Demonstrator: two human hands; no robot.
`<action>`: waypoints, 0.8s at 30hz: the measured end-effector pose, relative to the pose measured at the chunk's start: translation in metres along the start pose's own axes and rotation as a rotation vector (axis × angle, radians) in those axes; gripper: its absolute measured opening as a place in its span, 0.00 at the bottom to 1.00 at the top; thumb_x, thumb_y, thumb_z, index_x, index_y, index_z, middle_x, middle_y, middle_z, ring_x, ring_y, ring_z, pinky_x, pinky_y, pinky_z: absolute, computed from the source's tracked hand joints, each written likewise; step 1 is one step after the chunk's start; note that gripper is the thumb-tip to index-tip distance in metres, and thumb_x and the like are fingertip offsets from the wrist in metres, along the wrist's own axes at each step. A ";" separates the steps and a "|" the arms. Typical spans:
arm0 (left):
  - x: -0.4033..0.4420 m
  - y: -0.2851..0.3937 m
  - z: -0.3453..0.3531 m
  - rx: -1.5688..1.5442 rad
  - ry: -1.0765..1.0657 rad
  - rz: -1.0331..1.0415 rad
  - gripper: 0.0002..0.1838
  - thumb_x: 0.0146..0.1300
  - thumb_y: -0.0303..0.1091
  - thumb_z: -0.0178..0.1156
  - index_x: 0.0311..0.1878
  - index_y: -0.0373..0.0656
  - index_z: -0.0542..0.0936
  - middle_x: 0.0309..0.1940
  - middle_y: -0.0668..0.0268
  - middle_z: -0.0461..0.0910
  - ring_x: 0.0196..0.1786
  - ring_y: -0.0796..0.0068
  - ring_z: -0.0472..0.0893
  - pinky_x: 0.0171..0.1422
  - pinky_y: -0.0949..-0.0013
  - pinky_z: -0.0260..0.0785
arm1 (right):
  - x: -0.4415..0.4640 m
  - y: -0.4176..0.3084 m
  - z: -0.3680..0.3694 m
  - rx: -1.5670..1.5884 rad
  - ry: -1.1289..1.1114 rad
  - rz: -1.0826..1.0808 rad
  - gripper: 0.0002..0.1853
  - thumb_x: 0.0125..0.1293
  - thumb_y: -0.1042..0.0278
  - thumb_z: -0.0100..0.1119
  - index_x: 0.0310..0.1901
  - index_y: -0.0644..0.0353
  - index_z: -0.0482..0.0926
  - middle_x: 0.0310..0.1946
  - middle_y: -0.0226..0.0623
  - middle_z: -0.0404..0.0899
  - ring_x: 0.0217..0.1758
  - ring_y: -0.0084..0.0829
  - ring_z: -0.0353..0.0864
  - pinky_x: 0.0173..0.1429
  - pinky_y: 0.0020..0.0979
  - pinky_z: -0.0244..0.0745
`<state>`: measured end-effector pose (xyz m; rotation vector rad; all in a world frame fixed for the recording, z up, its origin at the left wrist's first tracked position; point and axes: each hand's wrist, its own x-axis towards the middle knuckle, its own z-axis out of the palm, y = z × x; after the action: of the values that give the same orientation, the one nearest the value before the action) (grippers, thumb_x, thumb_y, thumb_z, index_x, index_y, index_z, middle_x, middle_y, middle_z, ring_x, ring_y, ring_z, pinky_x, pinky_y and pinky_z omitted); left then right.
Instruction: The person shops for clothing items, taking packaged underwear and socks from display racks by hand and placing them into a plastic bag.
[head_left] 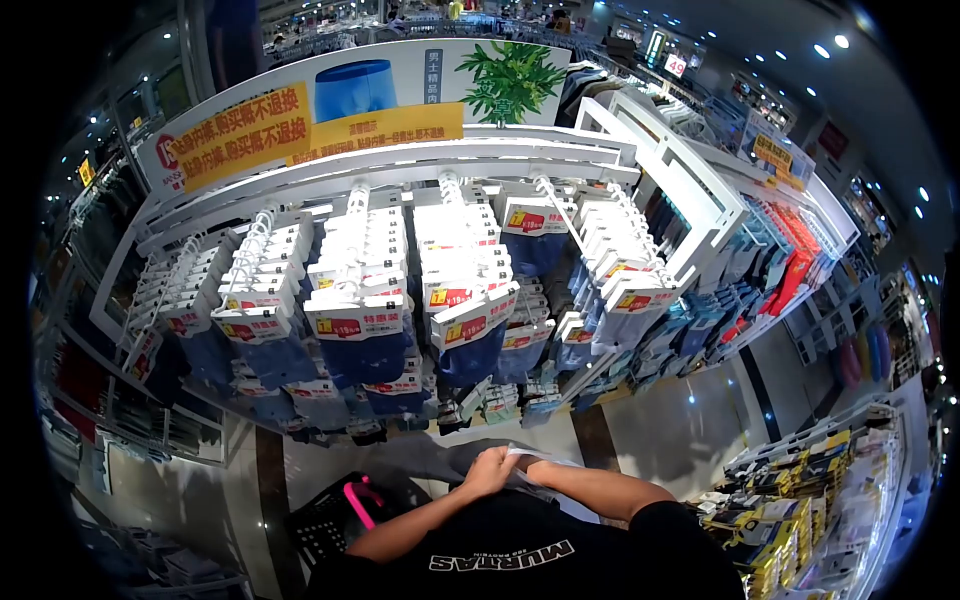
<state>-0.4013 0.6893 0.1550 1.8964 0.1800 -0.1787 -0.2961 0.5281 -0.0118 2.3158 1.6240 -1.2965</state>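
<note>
Near the bottom centre, my left hand (pixel 488 472) is closed on the edge of a clear, whitish plastic bag (pixel 574 507) in front of my black shirt. My right hand (pixel 540 472) is against the same bag, its fingers hidden by the plastic. What lies inside the bag is too small to make out. Beyond my hands hang rows of packaged underwear (pixel 362 350) on hooks, with white and red price cards on top.
A white rack frame (pixel 690 190) holds the rows, below a printed sign (pixel 400 85). A black basket (pixel 315 525) with a pink handle (pixel 360 503) is at my left. Yellow and white packages (pixel 790 520) fill a shelf at the lower right.
</note>
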 end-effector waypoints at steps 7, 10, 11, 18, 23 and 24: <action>-0.007 0.009 -0.007 -0.034 0.034 0.015 0.21 0.71 0.46 0.51 0.37 0.34 0.78 0.28 0.47 0.80 0.34 0.52 0.82 0.41 0.56 0.71 | -0.045 -0.048 -0.053 0.132 0.012 0.145 0.26 0.67 0.50 0.49 0.61 0.54 0.76 0.68 0.42 0.70 0.70 0.39 0.69 0.70 0.41 0.64; -0.007 0.008 -0.004 -0.024 0.023 0.041 0.21 0.72 0.46 0.51 0.37 0.34 0.78 0.28 0.47 0.80 0.34 0.50 0.82 0.41 0.56 0.71 | 0.003 0.007 0.009 0.171 0.147 -0.076 0.27 0.65 0.47 0.52 0.60 0.53 0.78 0.65 0.44 0.74 0.68 0.43 0.72 0.69 0.42 0.65; -0.006 0.007 -0.003 -0.014 0.021 0.050 0.21 0.72 0.46 0.51 0.37 0.34 0.78 0.28 0.47 0.80 0.35 0.49 0.82 0.41 0.56 0.71 | 0.005 0.003 0.007 0.174 0.145 -0.079 0.27 0.65 0.47 0.52 0.60 0.53 0.78 0.65 0.44 0.74 0.68 0.43 0.72 0.69 0.42 0.66; -0.002 -0.008 0.007 0.039 -0.017 0.090 0.19 0.71 0.43 0.52 0.36 0.33 0.78 0.25 0.48 0.77 0.30 0.57 0.77 0.39 0.57 0.70 | -0.008 -0.018 -0.016 0.173 0.087 0.001 0.26 0.64 0.47 0.52 0.59 0.53 0.79 0.63 0.44 0.76 0.66 0.44 0.74 0.67 0.43 0.67; 0.000 -0.011 0.006 0.027 -0.025 0.005 0.21 0.70 0.46 0.52 0.34 0.34 0.77 0.28 0.43 0.77 0.36 0.42 0.79 0.41 0.51 0.70 | -0.014 -0.029 -0.028 0.163 0.059 0.057 0.26 0.63 0.47 0.53 0.58 0.53 0.79 0.61 0.44 0.77 0.64 0.45 0.75 0.66 0.43 0.68; 0.001 -0.014 0.006 0.022 -0.015 0.005 0.21 0.70 0.47 0.52 0.34 0.34 0.77 0.28 0.43 0.78 0.37 0.42 0.80 0.41 0.51 0.70 | -0.017 -0.032 -0.032 0.158 0.052 0.075 0.26 0.63 0.47 0.53 0.58 0.53 0.79 0.61 0.44 0.77 0.64 0.45 0.76 0.66 0.43 0.68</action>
<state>-0.4036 0.6884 0.1402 1.9165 0.1636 -0.1921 -0.3039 0.5443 0.0338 2.4935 1.4823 -1.4080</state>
